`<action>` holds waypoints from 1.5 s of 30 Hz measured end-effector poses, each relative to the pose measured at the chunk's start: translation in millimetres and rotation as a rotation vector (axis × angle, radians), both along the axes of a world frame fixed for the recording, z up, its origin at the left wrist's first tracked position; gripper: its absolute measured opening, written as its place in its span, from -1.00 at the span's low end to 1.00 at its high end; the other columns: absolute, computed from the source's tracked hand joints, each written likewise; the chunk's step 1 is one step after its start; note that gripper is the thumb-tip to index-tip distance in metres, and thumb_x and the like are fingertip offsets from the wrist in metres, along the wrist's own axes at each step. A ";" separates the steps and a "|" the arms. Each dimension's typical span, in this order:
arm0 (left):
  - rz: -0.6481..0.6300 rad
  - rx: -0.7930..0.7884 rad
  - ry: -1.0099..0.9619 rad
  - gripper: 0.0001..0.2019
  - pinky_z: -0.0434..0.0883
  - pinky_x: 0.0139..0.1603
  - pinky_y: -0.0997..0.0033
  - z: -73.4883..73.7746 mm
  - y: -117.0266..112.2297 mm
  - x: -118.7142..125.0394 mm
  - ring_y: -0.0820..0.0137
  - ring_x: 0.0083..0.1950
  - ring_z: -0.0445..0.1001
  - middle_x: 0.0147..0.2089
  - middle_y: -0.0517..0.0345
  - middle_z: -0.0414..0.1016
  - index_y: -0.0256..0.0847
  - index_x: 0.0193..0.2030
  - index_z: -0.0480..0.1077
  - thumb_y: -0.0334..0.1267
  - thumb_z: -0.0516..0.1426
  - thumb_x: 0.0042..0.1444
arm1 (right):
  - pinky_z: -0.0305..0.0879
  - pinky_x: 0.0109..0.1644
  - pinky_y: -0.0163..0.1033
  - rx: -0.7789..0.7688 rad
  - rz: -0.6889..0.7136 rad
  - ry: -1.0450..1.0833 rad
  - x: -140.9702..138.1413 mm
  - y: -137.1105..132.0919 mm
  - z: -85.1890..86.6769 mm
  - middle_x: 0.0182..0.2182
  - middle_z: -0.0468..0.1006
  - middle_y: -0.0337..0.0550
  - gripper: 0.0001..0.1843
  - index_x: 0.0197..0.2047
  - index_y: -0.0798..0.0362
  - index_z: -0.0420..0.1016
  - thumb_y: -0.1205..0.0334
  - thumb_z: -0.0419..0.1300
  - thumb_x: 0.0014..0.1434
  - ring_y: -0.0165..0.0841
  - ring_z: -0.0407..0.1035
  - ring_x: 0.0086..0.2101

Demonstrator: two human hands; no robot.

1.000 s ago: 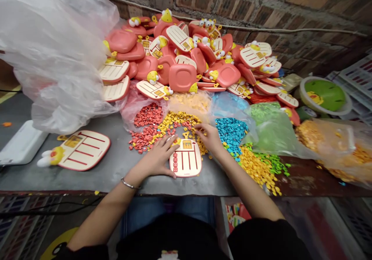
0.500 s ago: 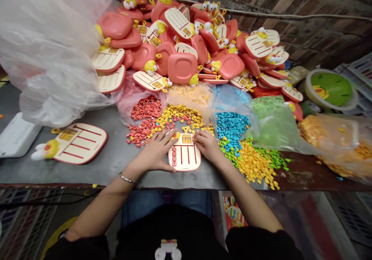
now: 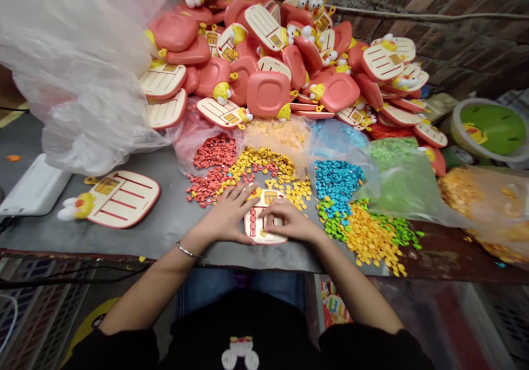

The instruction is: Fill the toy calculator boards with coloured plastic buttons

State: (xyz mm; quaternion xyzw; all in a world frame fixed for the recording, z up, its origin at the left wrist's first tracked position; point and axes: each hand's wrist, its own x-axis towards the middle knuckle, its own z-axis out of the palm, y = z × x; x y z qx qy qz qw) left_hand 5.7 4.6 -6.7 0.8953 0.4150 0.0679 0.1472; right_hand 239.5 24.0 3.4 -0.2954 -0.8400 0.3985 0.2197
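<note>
A cream-faced toy board (image 3: 270,240) with a red rim and long slots lies flat on the table in front of me. Several red pieces (image 3: 253,221) sit in its leftmost slot. My left hand (image 3: 226,215) grips the board's left side, thumb along the near edge and fingers spread over its yellow animal head (image 3: 253,192). Over the board's middle, my right hand (image 3: 291,221) has its fingertips closed on a small yellow piece (image 3: 263,232) at the near end of a slot. My right fingers hide part of the other slots.
Loose red pieces (image 3: 212,152), yellow pieces (image 3: 295,191), blue pieces (image 3: 336,177) and green pieces (image 3: 407,229) spill from bags beyond my hands. Many boards (image 3: 268,94) are heaped behind. Another board (image 3: 124,199) and a white device (image 3: 35,185) lie left; a tub (image 3: 457,119) stands right.
My right hand has moved from the board's upper right edge down and left over its slots. A yellow piece now shows at its fingertips. The view has shifted slightly.
</note>
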 end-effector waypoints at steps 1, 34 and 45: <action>-0.002 -0.002 -0.003 0.01 -0.10 0.38 -0.08 0.6 -0.1 -0.2 -0.13 0.45 -0.12 0.51 -0.11 -0.17 -0.17 0.33 0.19 0.41 0.20 -0.19 | 0.36 -0.13 -0.19 -0.028 0.016 0.003 4.0 3.0 2.5 -0.34 0.60 -0.18 -0.79 -0.16 0.01 0.56 0.10 0.29 0.17 -0.31 0.46 -0.30; -0.074 -0.005 -0.060 0.00 -0.16 0.36 0.01 4.2 1.1 4.7 -0.01 0.44 -0.03 0.47 -0.12 -0.01 -0.22 0.36 0.12 0.34 0.20 -0.14 | 0.33 -0.20 -0.15 0.457 -0.245 -0.134 30.3 -5.8 -14.5 -0.37 0.51 -0.09 -0.79 -0.11 0.04 0.52 0.26 0.05 0.35 -0.26 0.32 -0.30; -0.067 -0.010 -0.061 0.02 -0.16 0.36 0.05 2.9 0.7 4.8 0.03 0.45 -0.03 0.47 -0.11 -0.02 -0.21 0.38 0.08 0.34 0.20 -0.14 | 0.37 -0.19 -0.20 0.226 -0.154 0.014 1.4 3.0 -11.5 -0.31 0.61 -0.13 -0.81 -0.08 0.00 0.53 0.18 0.18 0.26 -0.31 0.47 -0.29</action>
